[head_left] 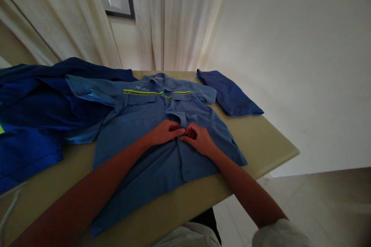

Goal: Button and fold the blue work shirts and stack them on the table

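Clamped at the shirt placket (180, 158) between fingers of left hand (165, 132) and right hand (199, 138), presumably for steady alignment.

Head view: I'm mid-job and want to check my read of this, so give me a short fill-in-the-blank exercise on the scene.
1. The short-sleeved work shirt lies with its collar pointing ____ from the person.
2. Across its chest are ____ pocket flaps.
3. The lettering is on the person's ____ side of the shirt's front opening.
4. Of the left hand and the right hand, the ____ one is nearer the folded blue garment.

Missing words: away; two; left; right.
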`<state>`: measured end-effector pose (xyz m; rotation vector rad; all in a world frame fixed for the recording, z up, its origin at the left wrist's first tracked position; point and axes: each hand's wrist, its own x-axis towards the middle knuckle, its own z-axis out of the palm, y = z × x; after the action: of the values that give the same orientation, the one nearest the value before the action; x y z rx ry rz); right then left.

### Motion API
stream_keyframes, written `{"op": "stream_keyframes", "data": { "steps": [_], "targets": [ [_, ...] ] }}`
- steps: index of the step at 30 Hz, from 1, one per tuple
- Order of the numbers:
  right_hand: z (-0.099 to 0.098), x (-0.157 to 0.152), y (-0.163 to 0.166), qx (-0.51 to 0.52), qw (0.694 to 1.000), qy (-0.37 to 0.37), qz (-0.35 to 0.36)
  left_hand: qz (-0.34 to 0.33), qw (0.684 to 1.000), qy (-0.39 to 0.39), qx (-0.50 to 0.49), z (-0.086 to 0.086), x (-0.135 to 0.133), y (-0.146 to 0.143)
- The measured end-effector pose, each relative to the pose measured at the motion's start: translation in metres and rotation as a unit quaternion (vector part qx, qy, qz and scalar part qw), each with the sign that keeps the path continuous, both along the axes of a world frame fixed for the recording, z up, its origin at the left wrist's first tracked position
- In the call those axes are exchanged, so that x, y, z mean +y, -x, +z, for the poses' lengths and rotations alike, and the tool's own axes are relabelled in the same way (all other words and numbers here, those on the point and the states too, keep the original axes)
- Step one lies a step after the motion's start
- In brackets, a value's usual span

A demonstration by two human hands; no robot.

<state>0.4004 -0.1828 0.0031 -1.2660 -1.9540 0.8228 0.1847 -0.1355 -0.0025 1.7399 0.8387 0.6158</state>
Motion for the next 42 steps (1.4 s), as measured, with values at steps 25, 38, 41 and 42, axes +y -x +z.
{"op": "stream_keyframes", "data": {
  "steps": [25, 38, 41, 42],
  "targets": [
    [-0.012, -0.112, -0.036, -0.223, 0.956, -0.165, -0.091, -0.102, 0.987, 0.051, -0.109, 0.039, -0.049, -0.027],
    [0.016, -0.048, -0.115, 0.251, 0.857, -0.010, -0.449, -0.021, 0.863, -0.373, 0.340, 0.023, -0.108, -0.010],
    [0.024, -0.031, -0.131, 0.319, 0.831, 0.071, -0.449, -0.042, 0.841, -0.405, 0.356, 0.030, -0.099, -0.031],
    [0.031, -0.025, -0.137, 0.331, 0.842, 0.058, -0.421, -0.053, 0.840, -0.409, 0.353, 0.032, -0.098, -0.038]
  ]
}}
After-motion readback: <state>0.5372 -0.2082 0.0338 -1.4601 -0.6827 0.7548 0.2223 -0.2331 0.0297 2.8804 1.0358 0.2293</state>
